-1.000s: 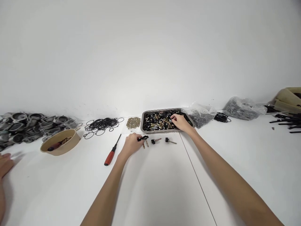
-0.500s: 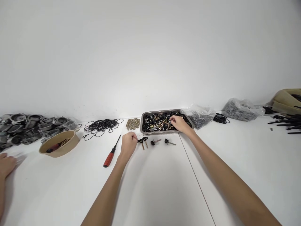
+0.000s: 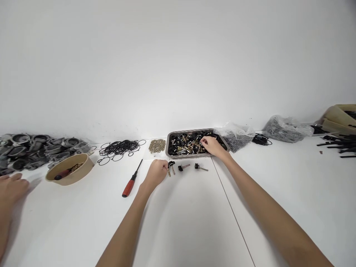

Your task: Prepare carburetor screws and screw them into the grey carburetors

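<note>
My left hand (image 3: pixel 157 171) is closed like a fist on the white table, right against a small part with a black head and a brass stem (image 3: pixel 171 167). Whatever its fingers hold, if anything, is hidden. To the right lie a similar part with a reddish stem (image 3: pixel 183 168) and one with a greyish stem (image 3: pixel 200 167). My right hand (image 3: pixel 213 145) reaches into the metal tray (image 3: pixel 167 151), fingertips pinched together among the heaped black and brass parts (image 3: pixel 189 142). I cannot make out what that pinch holds.
A red-handled screwdriver (image 3: pixel 129 187) lies left of my left hand. Behind it are black rubber rings (image 3: pixel 119 148) and small brass pieces (image 3: pixel 157 145). Farther left are a beige bowl (image 3: pixel 86 171), grey castings (image 3: pixel 36 148) and another person's hand (image 3: pixel 13 187). Plastic bags (image 3: pixel 287 129) stand right.
My left hand has moved slightly right, onto the nearest small part. My right hand stays in the tray. The other person's hand at the left edge has come further into view.
</note>
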A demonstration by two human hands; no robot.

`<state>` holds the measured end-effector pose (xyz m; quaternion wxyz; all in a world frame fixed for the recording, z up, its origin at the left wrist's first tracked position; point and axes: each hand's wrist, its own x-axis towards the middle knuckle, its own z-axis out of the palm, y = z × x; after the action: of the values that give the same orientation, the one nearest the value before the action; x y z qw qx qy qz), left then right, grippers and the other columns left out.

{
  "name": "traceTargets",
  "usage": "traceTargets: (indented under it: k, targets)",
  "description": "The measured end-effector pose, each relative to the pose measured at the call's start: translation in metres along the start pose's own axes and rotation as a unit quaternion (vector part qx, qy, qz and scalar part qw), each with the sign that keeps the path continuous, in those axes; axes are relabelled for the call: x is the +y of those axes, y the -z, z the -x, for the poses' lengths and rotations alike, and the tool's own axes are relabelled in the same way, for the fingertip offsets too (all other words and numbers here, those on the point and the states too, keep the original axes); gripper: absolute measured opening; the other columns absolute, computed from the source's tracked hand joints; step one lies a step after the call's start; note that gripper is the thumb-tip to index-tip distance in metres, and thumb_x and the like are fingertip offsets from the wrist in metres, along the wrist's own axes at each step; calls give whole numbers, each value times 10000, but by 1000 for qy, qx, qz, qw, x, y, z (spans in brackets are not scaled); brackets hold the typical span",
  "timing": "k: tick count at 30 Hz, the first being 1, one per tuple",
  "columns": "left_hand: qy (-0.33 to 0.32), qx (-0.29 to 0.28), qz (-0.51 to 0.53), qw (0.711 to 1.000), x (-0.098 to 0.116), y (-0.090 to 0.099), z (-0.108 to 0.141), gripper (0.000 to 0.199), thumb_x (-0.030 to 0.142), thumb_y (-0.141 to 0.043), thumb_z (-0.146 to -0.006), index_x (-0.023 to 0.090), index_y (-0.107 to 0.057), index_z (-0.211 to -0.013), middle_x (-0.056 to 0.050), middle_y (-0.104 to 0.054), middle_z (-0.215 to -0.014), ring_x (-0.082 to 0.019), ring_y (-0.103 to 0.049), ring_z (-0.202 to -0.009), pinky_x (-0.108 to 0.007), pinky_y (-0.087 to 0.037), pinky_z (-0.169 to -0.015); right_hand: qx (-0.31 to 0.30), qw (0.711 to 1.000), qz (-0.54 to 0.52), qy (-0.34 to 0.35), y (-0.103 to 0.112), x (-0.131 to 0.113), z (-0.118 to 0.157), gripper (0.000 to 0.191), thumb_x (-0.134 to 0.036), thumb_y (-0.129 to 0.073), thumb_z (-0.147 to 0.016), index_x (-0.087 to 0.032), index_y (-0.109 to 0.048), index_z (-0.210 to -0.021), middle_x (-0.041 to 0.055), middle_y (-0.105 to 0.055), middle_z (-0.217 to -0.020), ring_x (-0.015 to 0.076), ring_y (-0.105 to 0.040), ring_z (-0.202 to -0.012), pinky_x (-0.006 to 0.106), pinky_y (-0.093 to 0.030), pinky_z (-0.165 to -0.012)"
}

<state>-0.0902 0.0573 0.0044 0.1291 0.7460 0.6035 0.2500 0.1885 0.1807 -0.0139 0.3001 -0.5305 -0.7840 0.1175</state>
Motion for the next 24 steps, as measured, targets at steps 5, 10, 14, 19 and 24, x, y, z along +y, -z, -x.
traceTargets:
  k: [5, 10, 14, 19, 24]
  targets:
    - [-6, -9, -13, 1000, -3, -4, -1, 239, -9, -358, -575, 191, -363, -446, 11, -419, -468, -135, -389, -528, -263, -267, -539, -3, 1000, 11, 4, -1, 0, 0, 190, -157, -474, -892, -156, -664, -878, 85, -689, -941, 175, -616, -833, 248, -425, -736]
    - [-8, -15, -23, 1000, -3, -8, -1, 243, -18, -361, -578, 188, -371, -449, 10, -421, -461, -135, -393, -522, -262, -263, -539, -6, 1000, 17, 8, 0, -1, 0, 203, -167, -465, -897, -155, -666, -869, 88, -688, -932, 180, -615, -828, 248, -418, -720]
    - [-15, -22, -28, 999, -2, -10, 0, 250, -22, -362, -588, 183, -410, -454, -1, -489, -489, -135, -432, -534, -256, -286, -549, -7, 1000, 21, 11, 0, -1, 0, 207, -162, -470, -889, -157, -668, -830, 88, -686, -902, 180, -610, -820, 247, -411, -723]
    - [-19, -25, -38, 999, -2, -10, -1, 260, -28, -368, -584, 180, -462, -460, -7, -509, -493, -141, -450, -540, -255, -301, -557, -7, 1000, 23, 12, 0, -1, -1, 219, -158, -461, -879, -157, -656, -779, 89, -674, -883, 181, -598, -811, 251, -402, -718]
    - [-22, -23, -39, 999, -3, -10, -1, 253, -27, -369, -593, 178, -441, -464, -7, -504, -495, -133, -434, -532, -250, -293, -554, -6, 1000, 22, 12, -1, 0, 0, 195, -178, -469, -866, -164, -626, -751, 78, -648, -862, 167, -573, -763, 249, -379, -674]
